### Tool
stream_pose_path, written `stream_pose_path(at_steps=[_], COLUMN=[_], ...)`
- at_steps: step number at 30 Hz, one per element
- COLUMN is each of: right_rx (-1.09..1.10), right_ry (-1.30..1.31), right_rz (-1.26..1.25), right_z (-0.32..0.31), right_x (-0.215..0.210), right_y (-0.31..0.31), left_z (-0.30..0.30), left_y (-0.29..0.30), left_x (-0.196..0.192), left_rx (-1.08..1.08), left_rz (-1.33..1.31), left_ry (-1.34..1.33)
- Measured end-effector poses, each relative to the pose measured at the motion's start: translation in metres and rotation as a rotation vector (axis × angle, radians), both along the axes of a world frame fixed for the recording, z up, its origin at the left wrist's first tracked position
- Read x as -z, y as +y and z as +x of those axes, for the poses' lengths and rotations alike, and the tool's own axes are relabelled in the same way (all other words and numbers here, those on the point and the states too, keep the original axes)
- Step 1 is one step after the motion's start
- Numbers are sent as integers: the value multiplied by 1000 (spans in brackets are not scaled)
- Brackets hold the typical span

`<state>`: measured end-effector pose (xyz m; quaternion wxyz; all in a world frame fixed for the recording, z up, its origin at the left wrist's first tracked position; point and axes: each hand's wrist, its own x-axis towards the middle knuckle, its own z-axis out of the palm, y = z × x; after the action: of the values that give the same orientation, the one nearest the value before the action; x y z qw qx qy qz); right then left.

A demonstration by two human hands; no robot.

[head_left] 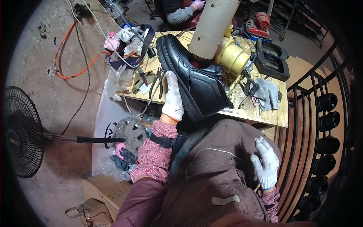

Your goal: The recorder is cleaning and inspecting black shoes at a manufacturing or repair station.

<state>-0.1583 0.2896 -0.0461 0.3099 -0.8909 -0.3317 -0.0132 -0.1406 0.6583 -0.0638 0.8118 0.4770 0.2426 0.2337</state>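
Note:
A shiny black leather boot (196, 77) is tilted over the front of the workbench, toe toward the top and tread facing left. My left hand (174, 97), in a white knitted glove, grips it at the sole edge; some fingers are hidden behind the sole. A thick pale tube (213, 28) comes down beside the boot's upper, and a yellow ringed nozzle (232, 56) sits close to its ankle opening. In a matching glove, my right hand (266, 162) rests on my thigh, fingers apart and slightly bent, holding nothing.
Pliers (155, 85) lie on the wooden bench (278, 118), left of the boot. A grey cloth (263, 94) and black moulds (272, 58) are on its right. A fan (22, 132) stands far left; a rack (298, 125) with black shoes is at right. Another person sits beyond the bench.

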Motion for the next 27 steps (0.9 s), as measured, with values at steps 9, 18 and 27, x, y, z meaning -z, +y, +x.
stream_pose_path(at_steps=[9,18,27], right_rx=[-3,-141,-446], right_ry=[6,-164,-631], right_rz=[29,-5,131], right_z=[30,64,88], right_x=[3,-22,-34], right_y=[0,46,162], left_z=[6,60,5], left_y=[43,13,2], left_x=[0,-51,-11], left_rx=[-11,-249,-63], left_rz=[586,227,-60], left_ry=[25,-149,-169])
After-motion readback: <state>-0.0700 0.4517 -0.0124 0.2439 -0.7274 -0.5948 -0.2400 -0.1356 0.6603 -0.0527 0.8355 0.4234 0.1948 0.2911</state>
